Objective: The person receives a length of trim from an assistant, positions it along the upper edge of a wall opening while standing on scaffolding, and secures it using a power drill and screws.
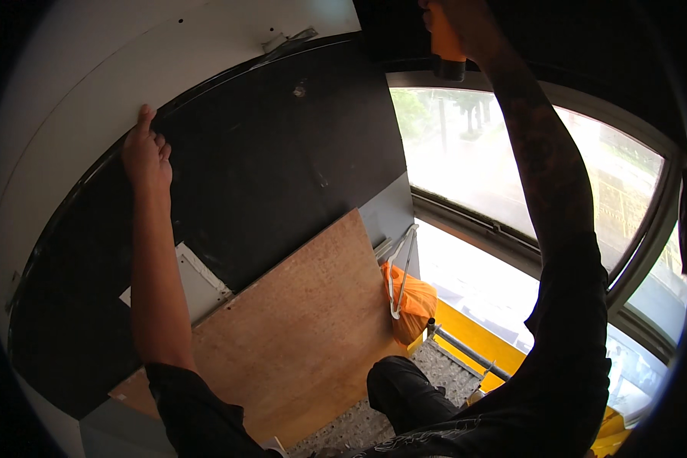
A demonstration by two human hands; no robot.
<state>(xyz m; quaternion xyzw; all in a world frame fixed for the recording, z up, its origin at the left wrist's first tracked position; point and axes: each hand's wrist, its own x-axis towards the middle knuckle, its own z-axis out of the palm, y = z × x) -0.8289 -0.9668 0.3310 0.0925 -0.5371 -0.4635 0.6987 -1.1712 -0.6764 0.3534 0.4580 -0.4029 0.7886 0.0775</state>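
Observation:
My left hand (149,153) is raised to the seam between a pale panel (76,114) and a black panel (267,153). One finger stretches up against the pale panel's lower edge, the others are loosely curled, and nothing shows in the hand. High at the upper right, my right hand (473,27) is closed round an orange tool (446,38) with a dark lower end. Its working end lies beyond the top of the picture, so I cannot tell its exact kind. Small dark holes dot the pale panel, and a ragged strip (288,40) sticks out near its lower edge.
A brown board (290,313) leans below the black panel, partly covering a small white plate (198,282). Right of it are an orange bag (411,305), a white hanger-like loop (394,286) and a grey pipe (473,353) above a metal platform (443,370). A framed window (458,160) stands at the right.

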